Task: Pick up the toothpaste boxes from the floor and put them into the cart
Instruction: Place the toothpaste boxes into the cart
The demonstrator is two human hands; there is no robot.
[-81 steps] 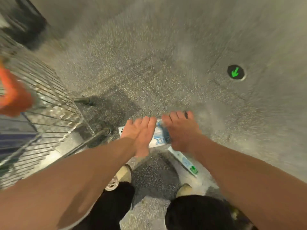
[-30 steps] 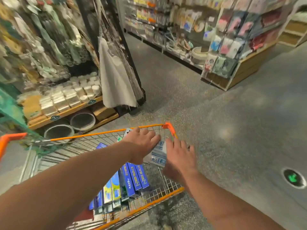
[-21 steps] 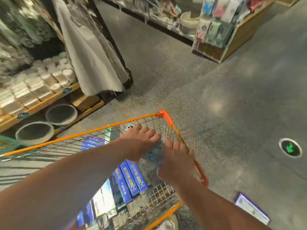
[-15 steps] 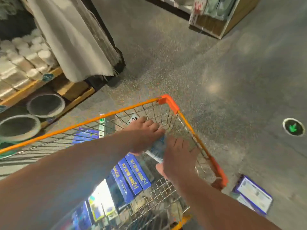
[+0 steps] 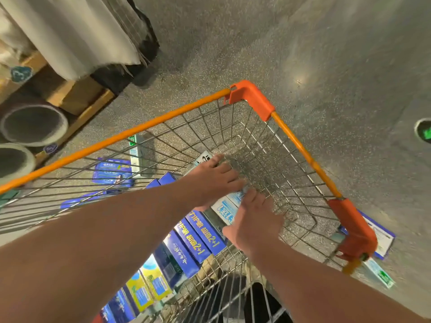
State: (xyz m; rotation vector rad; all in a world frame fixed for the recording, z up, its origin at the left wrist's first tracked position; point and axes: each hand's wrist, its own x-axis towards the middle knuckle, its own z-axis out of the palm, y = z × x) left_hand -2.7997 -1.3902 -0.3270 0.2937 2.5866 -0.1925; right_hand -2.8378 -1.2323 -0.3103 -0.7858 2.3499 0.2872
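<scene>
Pale cloth (image 5: 77, 31) hanging upper left; two grey tubs (image 5: 32, 124) beside wooden shelf (image 5: 77, 99); green floor marker (image 5: 424, 134) right.

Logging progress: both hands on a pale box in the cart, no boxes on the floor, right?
No. The head view shows a purple-edged box and a green-marked box on the floor by the cart; left hand and right hand are on the pale box.

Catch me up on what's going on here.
A person leans over an orange-rimmed wire cart, holding light-blue toothpaste boxes low inside its basket. The left hand grips them from above, and the right hand presses against their side. Dark-blue boxes stand in a row beside them. Two more toothpaste boxes lie on the floor outside the cart's near right corner.
</scene>
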